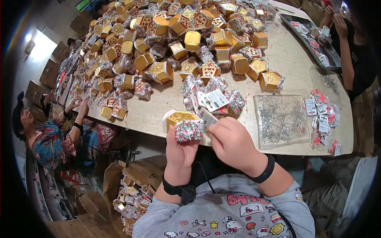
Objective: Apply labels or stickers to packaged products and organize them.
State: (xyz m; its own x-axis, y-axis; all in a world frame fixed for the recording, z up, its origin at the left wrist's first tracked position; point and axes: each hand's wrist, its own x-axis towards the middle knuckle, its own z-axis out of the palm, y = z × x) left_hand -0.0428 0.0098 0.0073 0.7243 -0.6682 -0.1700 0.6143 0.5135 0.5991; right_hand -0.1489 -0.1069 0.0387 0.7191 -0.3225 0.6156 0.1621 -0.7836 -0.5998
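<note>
My left hand (180, 152) is wrapped round the underside of a small house ornament (189, 130), gold on one face and coated with red, green and white beads. Just to its right, my right hand (234, 141) is closed, fingertips pinching the edge of a white hang tag (207, 118). Whether a string or wire joins that tag to the ornament cannot be made out. Beyond my hands, finished-looking beaded houses lie in a cluster with a printed tag (214, 100) on top. My wrists wear black bands.
A large heap of gold beaded houses (158, 43) covers the far table. To the right lie a clear tray of wire hooks (281, 137) and a pile of tags (323, 115). A dark tray (333, 59) stands near another person. A carton of ornaments (152, 164) sits below left.
</note>
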